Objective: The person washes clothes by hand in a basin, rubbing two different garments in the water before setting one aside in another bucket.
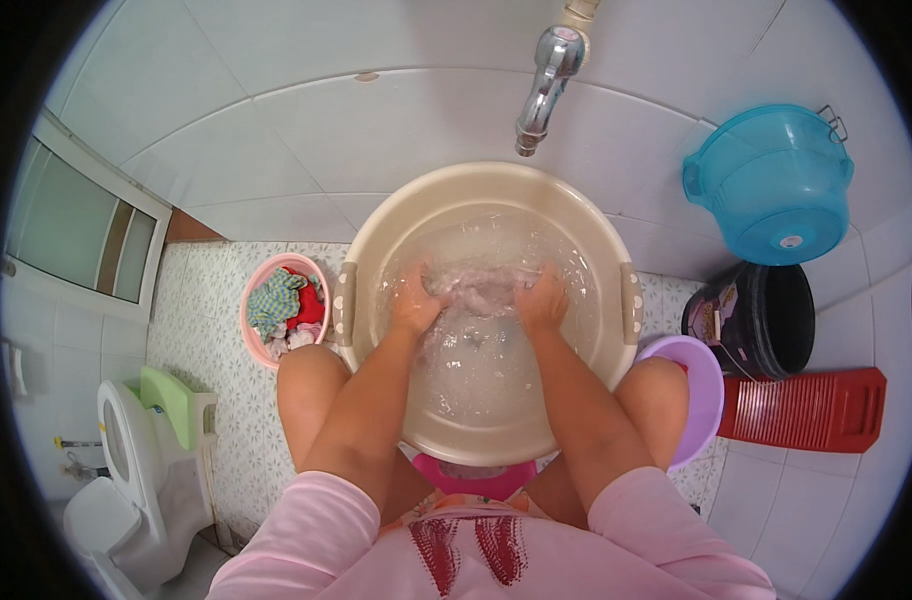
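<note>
A large beige plastic basin (493, 450) stands before me, holding cloudy water with glints and ripples. My left hand (417, 304) is in the water at the left, its fingers curled on a pale pinkish wet cloth (482, 289). At the cloth's right end, my right hand (542, 300) grips it too. The cloth lies stretched between both hands, partly under water, so its full shape is hidden. Above the basin, a chrome tap (542, 90) sticks out from the tiled wall; no water is seen running from it.
Left of the basin stands a pink basket (247, 330) of clothes. At the right are a purple basin (700, 405), a black bucket (790, 322), a red washboard (808, 411) and a hanging blue basin (778, 180). A toilet (152, 510) is at lower left.
</note>
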A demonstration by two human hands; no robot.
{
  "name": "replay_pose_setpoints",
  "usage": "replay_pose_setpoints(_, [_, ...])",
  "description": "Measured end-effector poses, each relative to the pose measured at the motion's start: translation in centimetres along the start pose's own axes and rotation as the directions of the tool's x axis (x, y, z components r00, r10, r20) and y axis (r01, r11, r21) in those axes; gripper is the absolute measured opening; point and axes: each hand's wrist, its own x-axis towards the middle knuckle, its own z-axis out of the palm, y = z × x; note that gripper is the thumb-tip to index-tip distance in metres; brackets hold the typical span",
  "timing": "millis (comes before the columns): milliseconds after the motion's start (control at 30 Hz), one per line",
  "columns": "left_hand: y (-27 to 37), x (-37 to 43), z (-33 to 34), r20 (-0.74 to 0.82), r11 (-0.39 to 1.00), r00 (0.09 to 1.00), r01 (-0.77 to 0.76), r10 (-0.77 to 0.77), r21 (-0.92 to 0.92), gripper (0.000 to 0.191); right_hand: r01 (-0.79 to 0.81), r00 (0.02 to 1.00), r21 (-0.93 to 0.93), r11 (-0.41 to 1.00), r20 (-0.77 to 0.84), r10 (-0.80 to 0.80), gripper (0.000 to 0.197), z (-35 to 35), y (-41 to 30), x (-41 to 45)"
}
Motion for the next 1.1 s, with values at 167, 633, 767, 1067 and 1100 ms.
replay_pose_setpoints(167, [2.1, 0.4, 2.6, -0.075, 0.772, 0.994, 0.016, -0.083, -0.635, 0.074, 0.021, 0.996, 0.321, 0.947, -0.088, 0.007, 0.061, 3.4, -2.0, -1.6])
replay_pose_setpoints(633, [2.6, 1.7, 4.4, 0.254, 0.159, 0.966, 0.245, 0.042, -0.956, 0.032, 0.277, 0.956, 0.317, 0.907, -0.183, -0.228, 0.029, 1.7, -5.8, -2.7])
replay_pose_setpoints(767, [3.5, 0.6, 3.2, 0.144, 0.410, 0.988, 0.105, 0.064, -0.906, 0.030, 0.288, 0.950, 0.041, 0.957, -0.138, -0.280, 0.031, 1.1, -3.5, -0.4])
replay_pose_setpoints(1067, [5.2, -2.7, 1.9, 0.069, 0.896, 0.972, -0.235, 0.226, 0.376, 0.069, 0.186, 0.957, -0.180, 0.966, -0.190, -0.219, 0.065, 2.5, -0.1, -0.3])
replay_pose_setpoints(1100, [4.2, -2.1, 3.1, 0.077, 0.823, 0.965, -0.256, 0.252, 0.507, 0.070, 0.329, 0.913, -0.294, 0.898, -0.145, -0.382, 0.069, 3.0, 0.3, -0.4])
